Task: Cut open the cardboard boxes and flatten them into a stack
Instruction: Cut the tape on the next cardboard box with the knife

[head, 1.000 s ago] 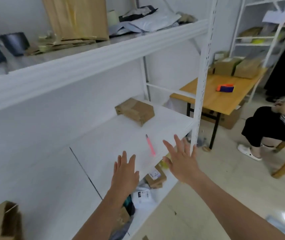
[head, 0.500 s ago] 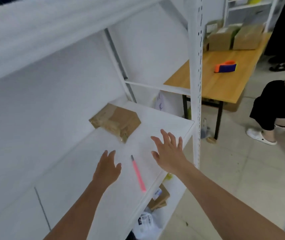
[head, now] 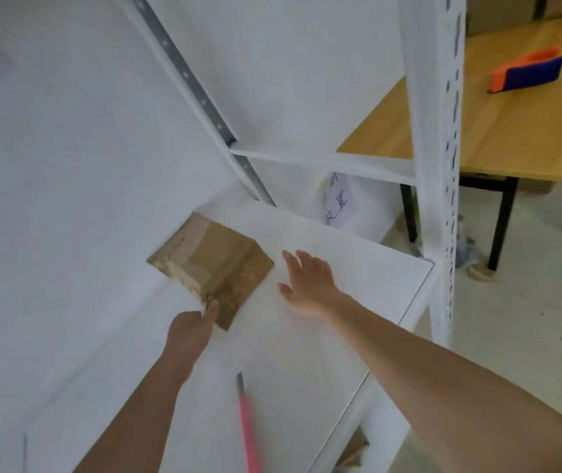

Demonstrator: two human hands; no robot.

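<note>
On the white metal shelf (head: 324, 336) the small brown taped cardboard box (head: 211, 268) sits far back against the wall. The left hand (head: 192, 331) touches its near corner, though I cannot tell how its fingers lie, and the right hand (head: 310, 285) hovers spread just right of it. Best to take both sides and draw it near, beside the slim pink box cutter (head: 249, 428).

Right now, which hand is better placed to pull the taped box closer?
The left hand. Its fingers already touch the near corner of the box. The right hand is spread open beside the box, not touching it. The pink cutter lies nearer on the shelf, untouched.
</note>
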